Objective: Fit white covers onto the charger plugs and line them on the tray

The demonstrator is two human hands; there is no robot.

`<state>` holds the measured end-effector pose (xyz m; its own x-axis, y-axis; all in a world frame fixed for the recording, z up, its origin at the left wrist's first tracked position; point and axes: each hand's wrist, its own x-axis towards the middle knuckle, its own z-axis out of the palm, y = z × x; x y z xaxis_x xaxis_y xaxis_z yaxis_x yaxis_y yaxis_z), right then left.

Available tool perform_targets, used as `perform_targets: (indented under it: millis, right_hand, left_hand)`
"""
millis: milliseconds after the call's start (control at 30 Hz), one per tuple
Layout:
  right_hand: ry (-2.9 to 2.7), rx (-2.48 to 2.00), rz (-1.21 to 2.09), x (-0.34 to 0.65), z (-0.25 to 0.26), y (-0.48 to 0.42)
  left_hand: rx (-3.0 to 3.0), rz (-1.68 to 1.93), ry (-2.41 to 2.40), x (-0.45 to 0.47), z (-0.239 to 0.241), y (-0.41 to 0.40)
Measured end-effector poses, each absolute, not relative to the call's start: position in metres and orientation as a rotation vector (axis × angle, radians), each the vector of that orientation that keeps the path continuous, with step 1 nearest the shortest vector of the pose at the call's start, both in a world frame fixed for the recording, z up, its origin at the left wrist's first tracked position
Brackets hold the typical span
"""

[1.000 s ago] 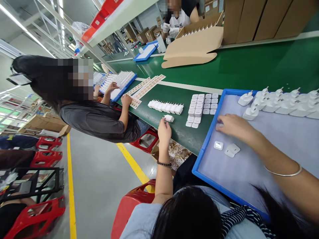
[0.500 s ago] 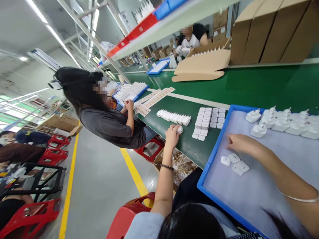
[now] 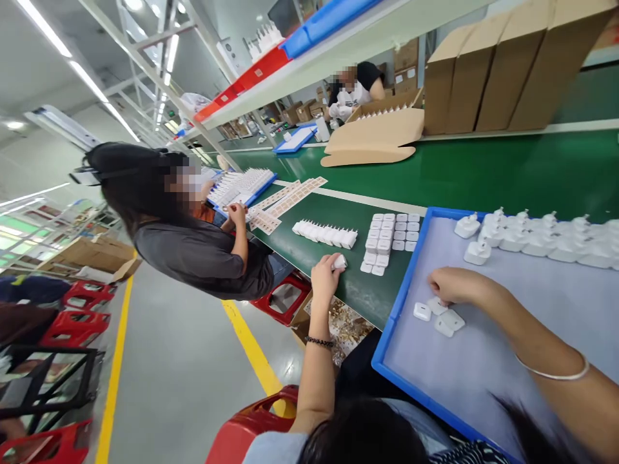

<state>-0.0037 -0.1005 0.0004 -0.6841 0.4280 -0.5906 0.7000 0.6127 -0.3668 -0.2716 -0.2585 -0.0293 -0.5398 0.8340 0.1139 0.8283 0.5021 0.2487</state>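
Observation:
My left hand (image 3: pixel 325 277) is closed around a small white plug housing (image 3: pixel 340 261) at the front edge of the green table. Just beyond it stands a row of white plug adapters (image 3: pixel 325 233) with their pins up. To its right lie stacked white blocks (image 3: pixel 380 235) and flat white pieces (image 3: pixel 406 231). Over the blue-rimmed tray, my right hand (image 3: pixel 452 285) has its fingers pinched down at a small group of white plastic covers (image 3: pixel 451 319), fingertips touching one. More white plug adapters (image 3: pixel 536 233) stand in rows at the tray's back.
The blue tray rim (image 3: pixel 403 296) borders the green table (image 3: pixel 360 299). Perforated strips (image 3: pixel 294 198) lie farther left, beside a co-worker (image 3: pixel 184 238) on a red stool. Cardboard boxes (image 3: pixel 498 84) stand at the back; a box of brass-coloured bits (image 3: pixel 348 325) sits below the table edge.
My right hand has come down onto the white covers, its fingertips now at them. My left hand stays on the housing at the table edge. The view has shifted slightly.

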Motion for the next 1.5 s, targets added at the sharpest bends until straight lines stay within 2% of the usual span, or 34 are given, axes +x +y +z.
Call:
perform_targets:
  millis: [233, 500, 600, 667, 733, 867, 967, 1067, 1167, 1267, 1500]
  right_hand:
    - [2.406, 1.028, -0.74, 0.012, 0.011, -0.082]
    - [2.479, 0.907, -0.658, -0.016, 0.007, -0.129]
    - [2.555, 0.894, -0.674, -0.013, 0.012, -0.125]
    - [2.624, 0.928, -0.686, -0.007, 0.016, -0.113]
    - [2.673, 1.005, -0.834, -0.002, 0.018, -0.099]
    - [2.689, 1.148, -1.424, 0.005, 0.016, -0.08]
    - [2.571, 0.852, -1.909, 0.007, 0.025, -0.086]
    - [2.261, 0.506, -2.279, 0.009, 0.045, -0.108]
    - [2.103, 0.426, -2.562, 0.009, 0.068, -0.135]
    - [2.062, 0.548, -2.717, 0.012, 0.084, -0.157]
    - [2.118, 0.583, -2.685, 0.021, 0.102, -0.178]
  left_hand:
    - [1.375, 0.382, 2.813, -0.26, -0.021, -0.257]
    - [1.292, 0.262, 2.888, -0.244, -0.014, -0.253]
    - [1.292, 0.36, 2.854, -0.243, -0.016, -0.254]
    - [1.259, 0.558, 2.775, -0.243, -0.019, -0.256]
    - [1.19, 0.836, 2.597, -0.243, -0.022, -0.259]
    - [1.145, 1.302, 1.971, -0.234, -0.022, -0.264]
    - [1.125, 1.535, 1.537, -0.212, -0.013, -0.268]
    - [1.1, 1.639, 1.215, -0.185, 0.001, -0.274]
    - [1.127, 1.597, 1.085, -0.164, 0.016, -0.282]
    - [1.145, 1.572, 1.089, -0.153, 0.026, -0.289]
    - [1.167, 1.557, 1.168, -0.141, 0.041, -0.303]
